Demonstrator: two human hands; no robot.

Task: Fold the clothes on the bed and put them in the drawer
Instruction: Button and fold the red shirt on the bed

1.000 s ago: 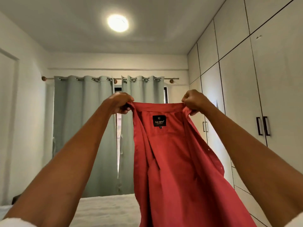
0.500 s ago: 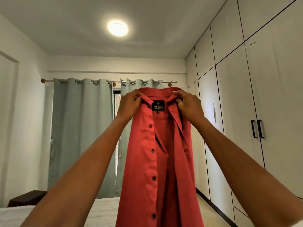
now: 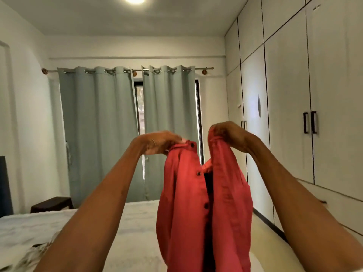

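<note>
Left hand [image 3: 160, 143] and right hand [image 3: 228, 135] each grip the red shirt [image 3: 204, 209] top; it hangs over the bed [image 3: 135, 232].

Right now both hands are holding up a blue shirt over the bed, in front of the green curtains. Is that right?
Not quite: the shirt is red, not blue, as the head view shows. The rest holds. The left hand and the right hand each grip its top edge, and it hangs over the bed with the green curtains behind.
</note>
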